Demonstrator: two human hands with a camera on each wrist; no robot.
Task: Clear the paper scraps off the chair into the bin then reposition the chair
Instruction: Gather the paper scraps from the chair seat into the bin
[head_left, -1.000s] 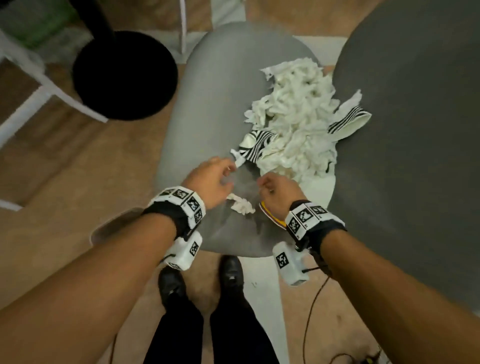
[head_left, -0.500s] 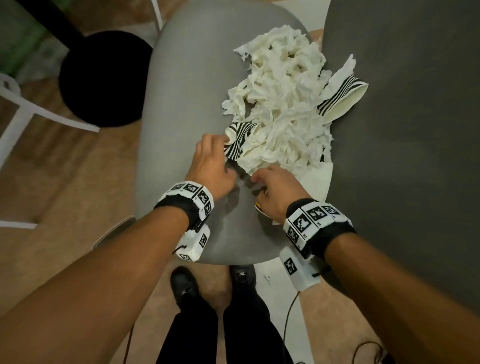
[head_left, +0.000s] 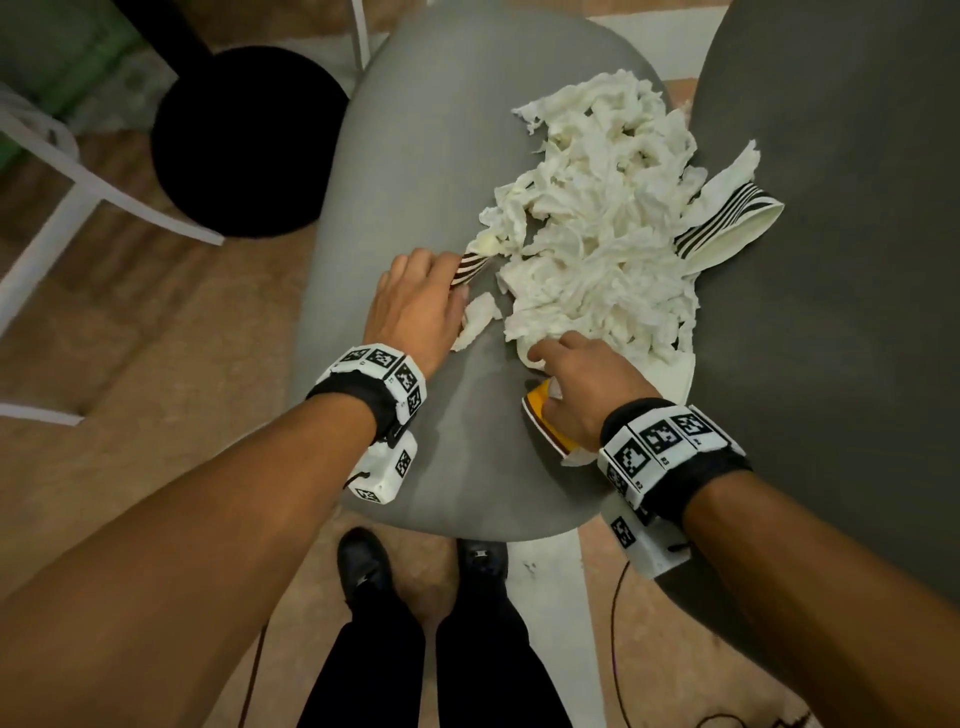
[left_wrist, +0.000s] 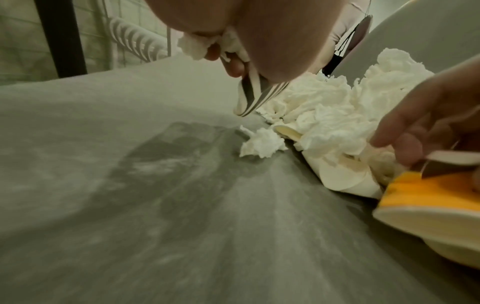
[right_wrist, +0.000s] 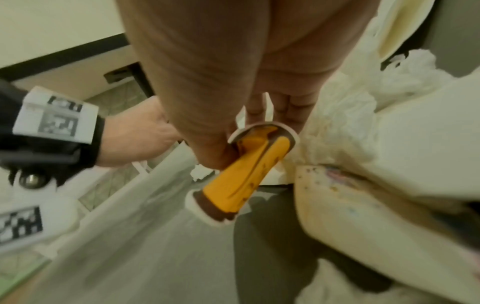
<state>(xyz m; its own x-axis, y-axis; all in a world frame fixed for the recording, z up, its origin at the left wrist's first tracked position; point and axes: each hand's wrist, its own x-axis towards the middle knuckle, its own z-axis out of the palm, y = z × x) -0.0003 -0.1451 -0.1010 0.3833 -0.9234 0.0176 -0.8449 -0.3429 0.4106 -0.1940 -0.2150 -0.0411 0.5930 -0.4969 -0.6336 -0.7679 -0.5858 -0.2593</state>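
Early stage: we're gathering, nothing binned yet as far as the views show.

- Grey chair seat (head_left: 415, 156) runs up the centre of the head view. The paper scrap pile (head_left: 597, 244) sits on its right half, upper centre-right of frame, against the darker grey surface at right. Pile looks essentially whole.
- Left hand (head_left: 415, 312), mid-frame just left of the pile: grip closed on a striped paper piece (head_left: 470, 267). In the left wrist view the fingers (left_wrist: 233, 63) also pinch a small white wad along with the striped strip.
- Right hand (head_left: 582, 384), at the pile's lower edge: grip closed on a crushed yellow paper cup (right_wrist: 246, 174), thumb pressing it into the palm; forefinger extended and touching the scraps.
- One loose white scrap (head_left: 478, 319) lies on the seat between our hands; a cream paper plate (head_left: 670, 371) shows under the pile's lower right, another striped piece (head_left: 727, 218) sticks out at its right edge.
- The dark round shape (head_left: 249, 140) at upper left may be the bin; we can't tell for sure.

Left to do, by our read: the bulk of the pile, the loose scrap, the plate and striped pieces, then dump everything, then move the chair. Chair repositioning not started.
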